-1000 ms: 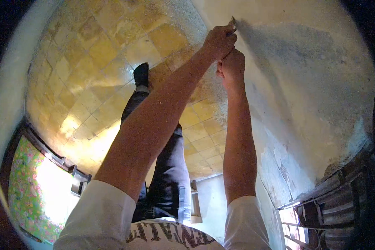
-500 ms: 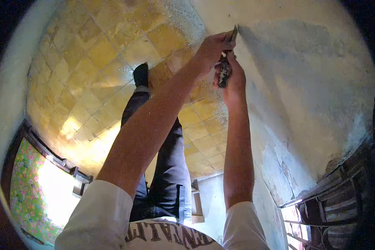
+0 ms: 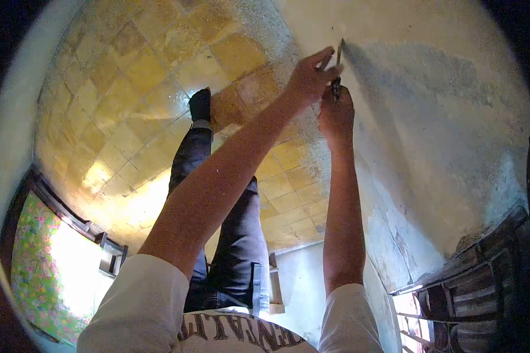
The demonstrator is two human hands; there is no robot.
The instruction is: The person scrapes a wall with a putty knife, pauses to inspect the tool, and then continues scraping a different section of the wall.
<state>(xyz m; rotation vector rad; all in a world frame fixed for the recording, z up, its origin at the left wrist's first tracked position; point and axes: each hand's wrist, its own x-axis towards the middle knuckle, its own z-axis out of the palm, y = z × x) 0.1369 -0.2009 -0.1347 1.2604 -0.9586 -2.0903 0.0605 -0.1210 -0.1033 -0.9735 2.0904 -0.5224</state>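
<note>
My right hand [image 3: 337, 120] is closed around the dark, white-spattered handle of a scraper [image 3: 340, 56]. Its thin blade, seen nearly edge-on, points up with the tip right at the pale wall [image 3: 430, 112]. Just left of the blade is my left hand [image 3: 308, 76], its fingers stretched out and apart. One of its fingertips overlaps the base of the blade in this view. The right fingers hide most of the handle. A rough grey patch spreads over the wall to the right of the scraper.
Whitish crumbs lie on the yellow tiled floor [image 3: 123, 112] along the foot of the wall. My dark shoe [image 3: 200, 106] rests on the tiles. A dark slatted wooden shutter [image 3: 471, 294] is at lower right, and a flowered cloth [image 3: 35, 265] hangs at lower left.
My left fingers have loosened from the scraper and spread. The right hand has turned the tool, so less of the handle shows, and both hands have shifted slightly right.
</note>
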